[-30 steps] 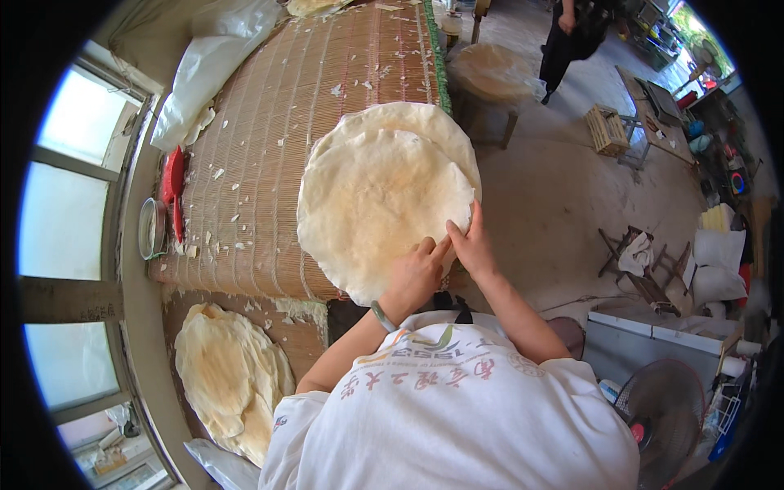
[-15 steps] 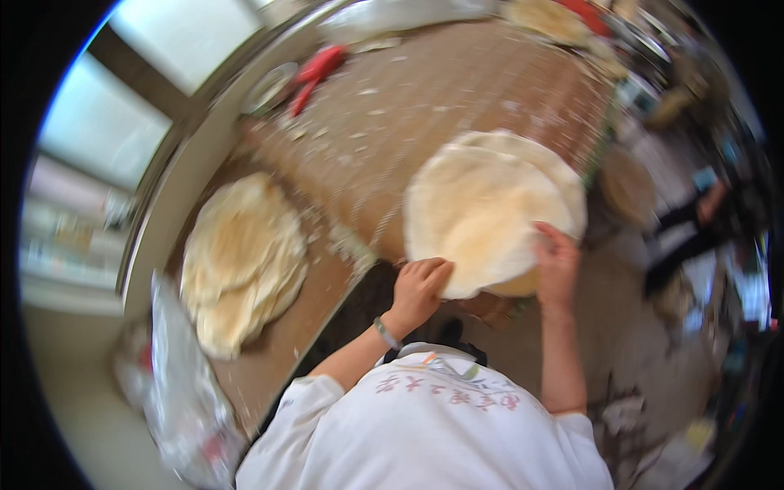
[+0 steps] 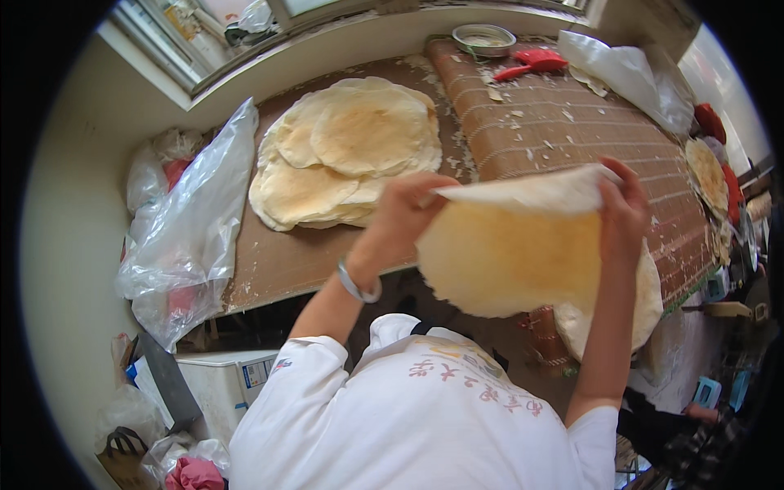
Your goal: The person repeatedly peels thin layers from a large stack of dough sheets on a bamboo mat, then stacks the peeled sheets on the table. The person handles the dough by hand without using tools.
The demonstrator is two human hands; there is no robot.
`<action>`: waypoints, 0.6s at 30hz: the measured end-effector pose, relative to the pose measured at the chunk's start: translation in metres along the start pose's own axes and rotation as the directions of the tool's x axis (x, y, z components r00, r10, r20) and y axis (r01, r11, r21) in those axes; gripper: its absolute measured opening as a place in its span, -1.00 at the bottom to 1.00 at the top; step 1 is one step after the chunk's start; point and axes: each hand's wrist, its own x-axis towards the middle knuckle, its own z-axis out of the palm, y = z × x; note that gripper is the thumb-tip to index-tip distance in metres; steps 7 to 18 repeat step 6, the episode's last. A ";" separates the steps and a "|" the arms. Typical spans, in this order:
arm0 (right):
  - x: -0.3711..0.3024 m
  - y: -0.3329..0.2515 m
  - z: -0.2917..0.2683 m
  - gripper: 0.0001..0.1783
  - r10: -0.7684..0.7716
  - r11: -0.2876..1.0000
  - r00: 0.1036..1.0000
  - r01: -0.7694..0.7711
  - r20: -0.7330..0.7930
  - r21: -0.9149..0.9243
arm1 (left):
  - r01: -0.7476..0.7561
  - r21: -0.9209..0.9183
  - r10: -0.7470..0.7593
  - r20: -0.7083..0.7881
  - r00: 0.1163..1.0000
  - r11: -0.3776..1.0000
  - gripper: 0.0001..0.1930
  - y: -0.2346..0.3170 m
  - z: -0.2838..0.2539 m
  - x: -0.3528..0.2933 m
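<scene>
A large, thin, round flatbread (image 3: 510,257) hangs in the air, its pale top edge folded over toward me and its browned face showing. My left hand (image 3: 408,208) pinches its upper left corner and wears a bracelet at the wrist. At the upper right corner, my right hand (image 3: 625,204) grips it between thumb and fingers. Behind my right forearm, more flatbread (image 3: 649,306) lies at the mat's near edge, partly hidden. Left of the held one, a stack of flatbreads (image 3: 376,135) rests on the brown table, near my left hand but apart from it.
A slatted brown mat (image 3: 555,135) strewn with dough scraps covers the table's right part. By the window wall sit a metal bowl (image 3: 483,39) and a red scoop (image 3: 535,63). Plastic bags lie at the left (image 3: 200,220) and far right (image 3: 629,77). Beneath the table stands a white box-shaped appliance (image 3: 220,388).
The view has swung left toward the stack. Both hands have lifted the flatbread off the pile at the mat's near edge; it now hangs between them.
</scene>
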 end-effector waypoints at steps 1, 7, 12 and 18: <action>0.016 0.014 0.028 -0.68 0.048 0.998 0.996 -0.050 0.077 0.025 | 0.174 -0.043 -0.177 -0.058 0.983 0.984 -0.77 -0.004 -0.030 0.004; 0.057 0.033 0.208 -0.63 0.098 0.965 0.947 -0.165 0.305 0.204 | 0.018 0.295 0.064 -0.267 0.962 0.955 -0.80 -0.017 -0.187 0.027; 0.057 0.033 0.208 -0.63 0.098 0.965 0.947 -0.165 0.305 0.204 | 0.018 0.295 0.064 -0.267 0.962 0.955 -0.80 -0.017 -0.187 0.027; 0.057 0.033 0.208 -0.63 0.098 0.965 0.947 -0.165 0.305 0.204 | 0.018 0.295 0.064 -0.267 0.962 0.955 -0.80 -0.017 -0.187 0.027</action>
